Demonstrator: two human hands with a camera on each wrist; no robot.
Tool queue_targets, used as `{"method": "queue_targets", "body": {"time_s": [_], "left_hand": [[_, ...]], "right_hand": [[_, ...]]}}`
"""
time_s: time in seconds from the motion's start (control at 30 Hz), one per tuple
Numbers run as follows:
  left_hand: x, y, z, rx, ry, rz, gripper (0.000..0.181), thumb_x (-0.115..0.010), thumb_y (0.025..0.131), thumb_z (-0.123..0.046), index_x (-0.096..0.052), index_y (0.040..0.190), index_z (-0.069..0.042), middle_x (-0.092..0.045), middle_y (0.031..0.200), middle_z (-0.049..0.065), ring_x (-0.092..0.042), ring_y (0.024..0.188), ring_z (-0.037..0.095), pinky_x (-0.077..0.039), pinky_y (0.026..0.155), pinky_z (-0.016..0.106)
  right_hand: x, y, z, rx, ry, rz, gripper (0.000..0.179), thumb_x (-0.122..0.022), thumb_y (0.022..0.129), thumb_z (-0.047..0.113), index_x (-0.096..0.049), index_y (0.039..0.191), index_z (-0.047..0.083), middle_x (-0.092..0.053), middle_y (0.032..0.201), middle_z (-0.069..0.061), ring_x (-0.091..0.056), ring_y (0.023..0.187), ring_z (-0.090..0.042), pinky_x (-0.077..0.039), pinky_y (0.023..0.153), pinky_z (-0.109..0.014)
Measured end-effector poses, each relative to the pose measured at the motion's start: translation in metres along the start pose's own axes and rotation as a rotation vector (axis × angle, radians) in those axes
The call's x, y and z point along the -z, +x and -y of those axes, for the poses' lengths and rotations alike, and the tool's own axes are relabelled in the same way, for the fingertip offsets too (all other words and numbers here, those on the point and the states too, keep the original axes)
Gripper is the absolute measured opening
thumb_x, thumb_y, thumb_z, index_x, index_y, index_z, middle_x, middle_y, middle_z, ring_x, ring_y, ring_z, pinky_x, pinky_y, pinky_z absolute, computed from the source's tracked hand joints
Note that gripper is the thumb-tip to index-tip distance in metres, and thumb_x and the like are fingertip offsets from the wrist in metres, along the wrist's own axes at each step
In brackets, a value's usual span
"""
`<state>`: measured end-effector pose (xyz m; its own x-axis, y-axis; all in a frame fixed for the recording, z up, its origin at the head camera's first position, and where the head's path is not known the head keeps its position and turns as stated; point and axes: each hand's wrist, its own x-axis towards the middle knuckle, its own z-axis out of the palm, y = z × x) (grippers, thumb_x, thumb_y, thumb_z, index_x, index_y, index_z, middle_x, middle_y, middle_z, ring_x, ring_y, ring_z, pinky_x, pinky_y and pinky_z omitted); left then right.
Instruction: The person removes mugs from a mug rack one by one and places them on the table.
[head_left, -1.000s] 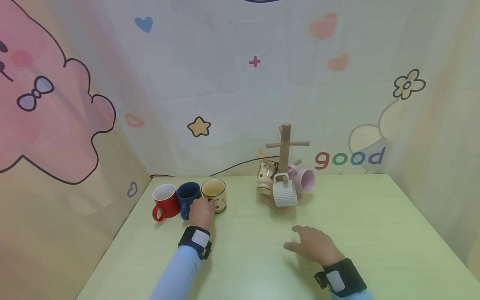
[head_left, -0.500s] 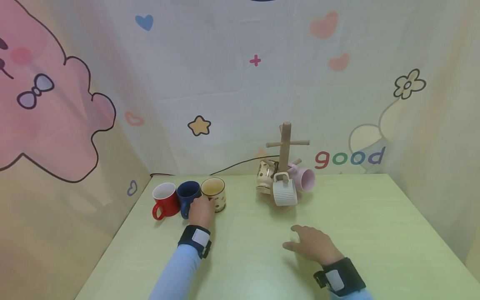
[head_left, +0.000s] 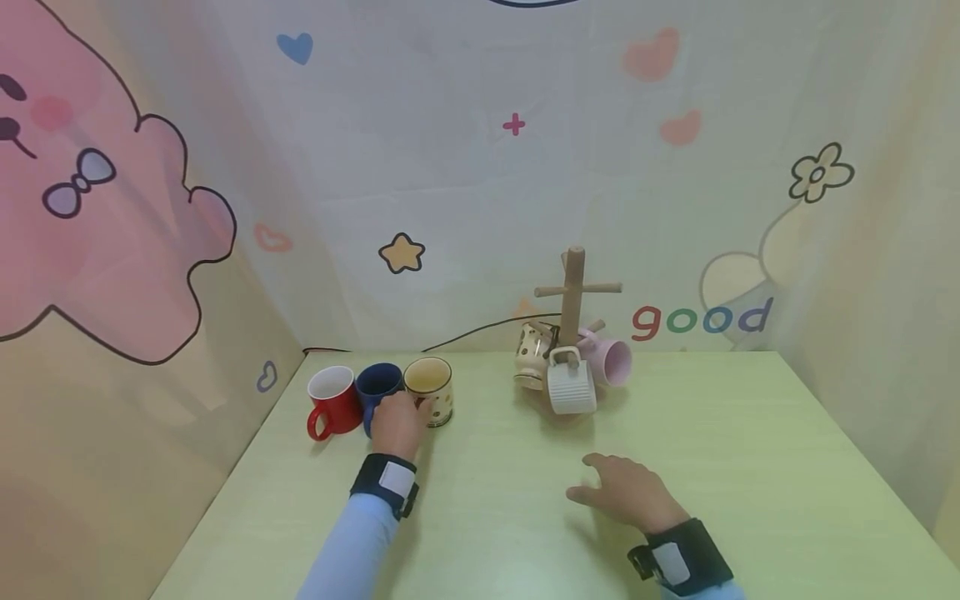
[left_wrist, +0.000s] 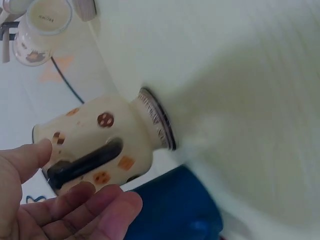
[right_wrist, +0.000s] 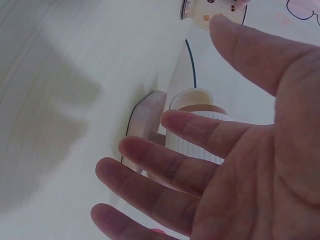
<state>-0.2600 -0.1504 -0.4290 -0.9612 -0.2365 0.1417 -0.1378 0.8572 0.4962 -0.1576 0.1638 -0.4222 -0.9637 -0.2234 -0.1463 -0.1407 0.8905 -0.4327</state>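
A cream mug (head_left: 442,403) with spots and a dark handle stands upright on the table at the left. At its handle is my left hand (head_left: 400,423). In the left wrist view the thumb and the loosely bent fingers (left_wrist: 120,210) stand apart, with the dark handle (left_wrist: 85,162) showing between them. Touching or not, I cannot tell. Left of it stand a blue mug (head_left: 378,382), partly hidden by my hand, and a red mug (head_left: 339,408). My right hand (head_left: 630,493) hovers above the table with its fingers spread, holding nothing.
A wooden mug rack (head_left: 573,292) stands at the back, right of centre. On its lower pegs hang a white ribbed mug (head_left: 572,390), a pink mug (head_left: 613,363) and a spotted cream mug (head_left: 531,357). A printed cloth (head_left: 465,183) rises behind the table.
My left hand has shifted slightly left, and its thumb has spread away from the fingers at the cream mug's handle. The mugs and my right hand have hardly moved.
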Motion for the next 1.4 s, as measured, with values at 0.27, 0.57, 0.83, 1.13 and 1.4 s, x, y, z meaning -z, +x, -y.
{"method": "queue_targets", "body": {"time_s": [0.27, 0.57, 0.83, 1.13, 1.4], "left_hand": [[0.020, -0.001, -0.009, -0.060, 0.134, -0.090, 0.044, -0.064, 0.095, -0.045, -0.063, 0.074, -0.006, -0.054, 0.058, 0.007, -0.056, 0.059, 0.027, -0.041, 0.050, 0.036], [0.019, -0.007, -0.036, -0.191, 0.081, -0.040, 0.044, -0.063, 0.096, -0.045, -0.058, 0.066, -0.012, -0.047, 0.055, 0.002, -0.051, 0.055, 0.023, -0.036, 0.050, 0.034], [0.002, -0.012, -0.056, -0.366, 0.225, -0.016, 0.038, -0.065, 0.094, -0.044, -0.065, 0.076, -0.010, -0.053, 0.059, 0.000, -0.050, 0.051, 0.017, -0.041, 0.046, 0.033], [-0.007, -0.007, -0.073, -0.425, 0.303, 0.078, 0.037, -0.065, 0.095, -0.043, -0.069, 0.096, -0.007, -0.062, 0.074, 0.005, -0.056, 0.060, 0.018, -0.046, 0.050, 0.031], [-0.010, 0.004, -0.087, -0.516, 0.285, 0.071, 0.035, -0.067, 0.095, -0.040, -0.068, 0.102, -0.006, -0.065, 0.078, 0.006, -0.059, 0.062, 0.018, -0.049, 0.054, 0.032]], "right_hand": [[-0.001, 0.001, -0.004, -0.008, 0.000, 0.006, 0.062, -0.071, 0.088, 0.044, -0.060, 0.129, -0.001, -0.067, 0.116, -0.019, -0.062, 0.108, -0.040, -0.047, 0.089, -0.059], [-0.002, 0.002, -0.007, -0.018, 0.010, 0.007, 0.062, -0.071, 0.088, 0.044, -0.060, 0.129, -0.001, -0.068, 0.115, -0.018, -0.063, 0.106, -0.038, -0.048, 0.089, -0.058], [-0.003, 0.003, -0.011, -0.019, 0.004, -0.002, 0.061, -0.071, 0.088, 0.044, -0.060, 0.128, -0.001, -0.066, 0.118, -0.020, -0.062, 0.109, -0.041, -0.047, 0.090, -0.059], [-0.001, 0.007, -0.017, -0.010, -0.038, -0.047, 0.060, -0.070, 0.088, 0.045, -0.062, 0.126, -0.001, -0.067, 0.117, -0.021, -0.062, 0.108, -0.042, -0.048, 0.087, -0.059], [0.018, 0.010, -0.013, 0.000, -0.121, -0.119, 0.056, -0.070, 0.089, 0.043, -0.064, 0.123, -0.001, -0.068, 0.113, -0.021, -0.064, 0.104, -0.041, -0.052, 0.081, -0.057]]}}
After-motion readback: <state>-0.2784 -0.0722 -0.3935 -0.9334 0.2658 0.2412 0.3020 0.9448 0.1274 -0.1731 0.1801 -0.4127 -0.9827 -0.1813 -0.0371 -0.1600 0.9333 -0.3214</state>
